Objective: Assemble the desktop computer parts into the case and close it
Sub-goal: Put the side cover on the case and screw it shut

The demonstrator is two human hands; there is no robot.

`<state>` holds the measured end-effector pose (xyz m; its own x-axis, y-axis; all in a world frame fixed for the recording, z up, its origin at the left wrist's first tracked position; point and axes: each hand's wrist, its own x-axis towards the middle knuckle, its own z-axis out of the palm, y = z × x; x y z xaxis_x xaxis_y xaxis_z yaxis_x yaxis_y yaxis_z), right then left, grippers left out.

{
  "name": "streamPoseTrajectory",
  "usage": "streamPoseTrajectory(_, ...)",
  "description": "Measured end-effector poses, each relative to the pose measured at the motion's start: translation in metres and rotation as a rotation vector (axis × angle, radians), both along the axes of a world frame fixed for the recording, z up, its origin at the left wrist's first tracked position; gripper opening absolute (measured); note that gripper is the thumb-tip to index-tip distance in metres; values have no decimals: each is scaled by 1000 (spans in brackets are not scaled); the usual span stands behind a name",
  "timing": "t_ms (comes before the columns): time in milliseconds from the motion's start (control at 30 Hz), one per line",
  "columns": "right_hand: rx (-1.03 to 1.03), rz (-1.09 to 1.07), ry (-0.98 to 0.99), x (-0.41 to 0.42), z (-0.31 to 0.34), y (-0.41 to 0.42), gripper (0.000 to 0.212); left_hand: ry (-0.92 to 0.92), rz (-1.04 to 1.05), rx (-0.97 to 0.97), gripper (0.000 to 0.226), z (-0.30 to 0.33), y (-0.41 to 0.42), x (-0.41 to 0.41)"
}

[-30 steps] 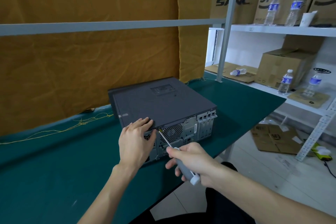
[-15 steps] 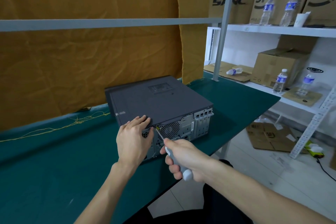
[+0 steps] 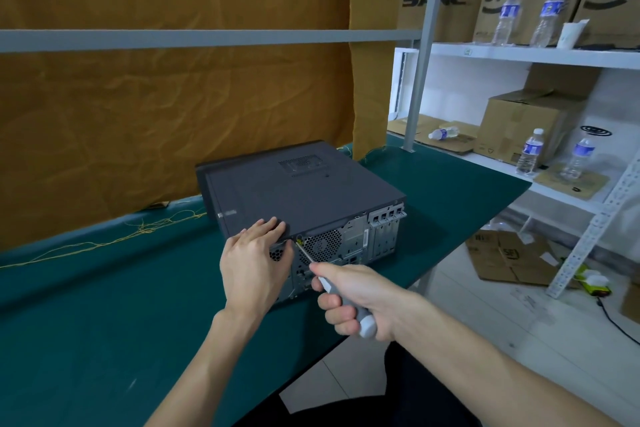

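Note:
A dark grey desktop computer case [image 3: 298, 194] lies flat on the green table [image 3: 86, 315], its cover panel on top and its metal rear panel [image 3: 349, 243] facing me. My left hand [image 3: 254, 262] rests flat on the near corner of the cover, fingers on top. My right hand [image 3: 356, 298] grips the grey handle of a screwdriver [image 3: 311, 262]. Its thin shaft points up and left, and the tip touches a screw at the rear panel's top edge, just right of my left fingers.
An ochre cloth hangs behind the table, crossed by a grey bar. White shelves [image 3: 540, 57] at the right carry cardboard boxes and water bottles. Flattened cardboard [image 3: 509, 260] lies on the floor past the table's right edge. Yellow thread [image 3: 114, 239] trails on the table's left.
My right hand has slid forward along the screwdriver toward the case, with the tip staying at the screw. My left hand stays on the cover. The view has shifted slightly.

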<state>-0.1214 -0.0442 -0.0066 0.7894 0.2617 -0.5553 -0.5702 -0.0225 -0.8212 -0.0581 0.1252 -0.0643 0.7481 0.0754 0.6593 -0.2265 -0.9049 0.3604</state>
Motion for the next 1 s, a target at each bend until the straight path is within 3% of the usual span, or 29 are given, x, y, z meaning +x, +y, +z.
streamPoseTrajectory(100,59,10,24,0,-1,-2,29,5,-5,3,31,1,0,0)
streamPoseTrajectory(267,-200,69,-159,3,-8,4,30,-5,-16,3,31,1,1,-1)
streamPoseTrajectory(500,-37,32,-87,0,-4,3,27,24,-28,-35,29,5,-1,-4)
streamPoseTrajectory(667,-217,100,-371,-1,-6,-27,33,110,13,-71,20,30,-5,6)
streamPoseTrajectory(800,-303,-139,-595,46,8,-61,25,292,-113,-92,25,52,-23,48)
streamPoseTrajectory(900,-339,-293,-648,108,20,-73,15,486,-226,-118,38,64,-44,95)
streamPoseTrajectory(1000,-358,-326,-651,169,24,-77,15,554,-258,-198,45,66,-59,139)
